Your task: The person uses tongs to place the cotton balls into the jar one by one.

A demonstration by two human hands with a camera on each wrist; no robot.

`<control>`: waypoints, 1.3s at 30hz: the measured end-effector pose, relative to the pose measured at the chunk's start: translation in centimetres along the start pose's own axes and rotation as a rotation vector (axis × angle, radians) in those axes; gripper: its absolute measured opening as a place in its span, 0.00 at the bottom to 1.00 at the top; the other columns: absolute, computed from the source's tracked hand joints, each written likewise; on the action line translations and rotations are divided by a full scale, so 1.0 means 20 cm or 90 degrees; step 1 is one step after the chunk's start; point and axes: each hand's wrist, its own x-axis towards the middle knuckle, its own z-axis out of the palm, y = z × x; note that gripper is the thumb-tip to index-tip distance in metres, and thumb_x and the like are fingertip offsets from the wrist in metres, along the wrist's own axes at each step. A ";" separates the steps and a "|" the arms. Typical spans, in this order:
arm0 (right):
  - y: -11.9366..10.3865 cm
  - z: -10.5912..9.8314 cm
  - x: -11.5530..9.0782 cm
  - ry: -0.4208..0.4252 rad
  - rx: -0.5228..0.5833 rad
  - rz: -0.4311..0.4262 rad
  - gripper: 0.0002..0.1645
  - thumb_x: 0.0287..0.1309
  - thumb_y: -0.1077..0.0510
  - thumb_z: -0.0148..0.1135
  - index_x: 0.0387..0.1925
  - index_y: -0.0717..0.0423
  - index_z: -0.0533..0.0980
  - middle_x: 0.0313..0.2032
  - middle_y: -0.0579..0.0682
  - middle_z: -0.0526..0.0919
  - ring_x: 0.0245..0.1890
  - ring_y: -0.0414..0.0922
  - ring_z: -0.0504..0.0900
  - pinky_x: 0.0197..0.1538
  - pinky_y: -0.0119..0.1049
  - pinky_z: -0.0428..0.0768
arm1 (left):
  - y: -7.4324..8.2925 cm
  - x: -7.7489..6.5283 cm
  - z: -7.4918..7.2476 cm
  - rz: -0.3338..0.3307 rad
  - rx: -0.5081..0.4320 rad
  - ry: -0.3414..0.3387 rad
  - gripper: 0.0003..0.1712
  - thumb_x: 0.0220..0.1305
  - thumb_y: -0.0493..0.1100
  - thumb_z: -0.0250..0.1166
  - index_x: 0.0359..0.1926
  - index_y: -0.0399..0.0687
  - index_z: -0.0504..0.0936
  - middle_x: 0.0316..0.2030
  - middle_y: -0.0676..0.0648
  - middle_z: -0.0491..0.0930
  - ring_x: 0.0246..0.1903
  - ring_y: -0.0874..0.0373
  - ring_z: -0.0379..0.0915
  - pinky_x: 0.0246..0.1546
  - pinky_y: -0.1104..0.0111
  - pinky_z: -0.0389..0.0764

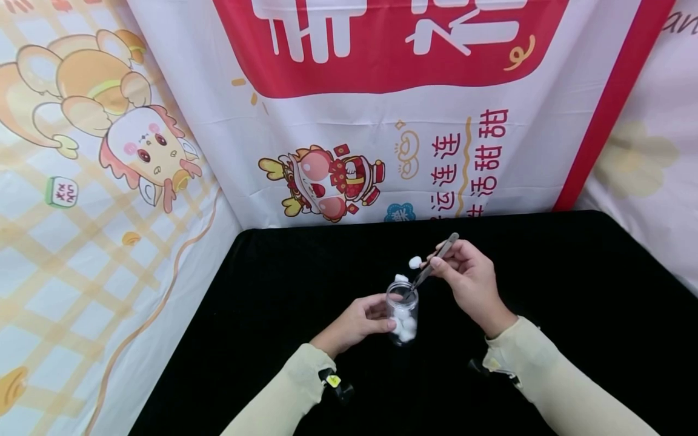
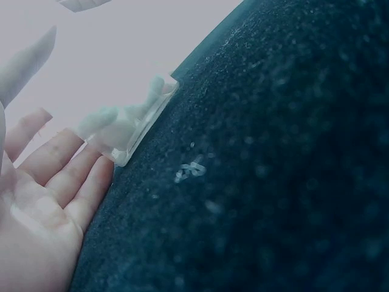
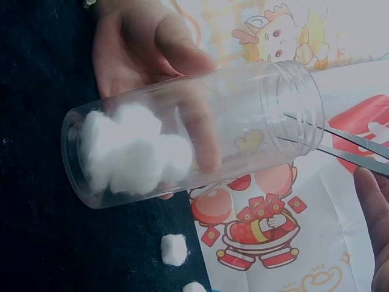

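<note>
My left hand (image 1: 357, 322) holds a clear plastic jar (image 3: 231, 91) by its side, thumb on one face and fingers round the other. Several white cotton balls (image 3: 137, 149) lie in the bottom of the jar, which has a threaded, lidless mouth. With my right hand (image 1: 475, 287) I pinch metal tweezers (image 1: 423, 277). Their tips reach just inside the jar's mouth, spread apart with nothing between them in the right wrist view. In the left wrist view the jar's base (image 2: 124, 137) shows beside my left fingers, and its upper part is washed out by glare.
Two loose cotton balls, one farther back (image 1: 415, 262) and one right behind the jar (image 1: 401, 278), lie on the black cloth-covered table (image 1: 272, 284). A printed white and red curtain (image 1: 349, 121) hangs behind the table's far edge, with another printed cloth at the left.
</note>
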 end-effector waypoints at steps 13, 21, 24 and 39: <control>-0.03 -0.02 0.04 0.008 0.059 -0.003 0.12 0.61 0.69 0.62 0.44 0.70 0.71 0.37 0.59 0.84 0.36 0.47 0.86 0.38 0.37 0.84 | 0.01 -0.01 -0.02 0.010 -0.007 -0.004 0.28 0.64 0.38 0.66 0.65 0.46 0.72 0.55 0.44 0.76 0.55 0.51 0.74 0.53 0.60 0.77; -0.04 -0.06 0.05 0.019 0.082 -0.004 0.10 0.60 0.72 0.61 0.44 0.69 0.72 0.35 0.57 0.85 0.35 0.48 0.87 0.36 0.35 0.84 | 0.00 0.00 0.00 -0.007 -0.008 -0.015 0.27 0.65 0.36 0.65 0.64 0.45 0.73 0.54 0.45 0.77 0.54 0.53 0.74 0.54 0.62 0.76; -0.06 -0.08 0.10 0.030 0.098 -0.025 0.10 0.60 0.71 0.61 0.44 0.67 0.73 0.35 0.59 0.84 0.35 0.49 0.87 0.36 0.35 0.84 | -0.01 0.00 0.01 -0.003 0.001 -0.007 0.27 0.64 0.36 0.65 0.64 0.45 0.73 0.53 0.45 0.78 0.54 0.54 0.74 0.54 0.62 0.76; 0.17 -0.20 0.23 0.088 0.020 0.027 0.14 0.59 0.71 0.63 0.41 0.76 0.69 0.35 0.63 0.82 0.35 0.46 0.86 0.38 0.35 0.83 | 0.00 -0.02 -0.01 0.002 0.003 0.006 0.27 0.64 0.37 0.66 0.64 0.47 0.74 0.55 0.46 0.76 0.55 0.53 0.74 0.54 0.62 0.76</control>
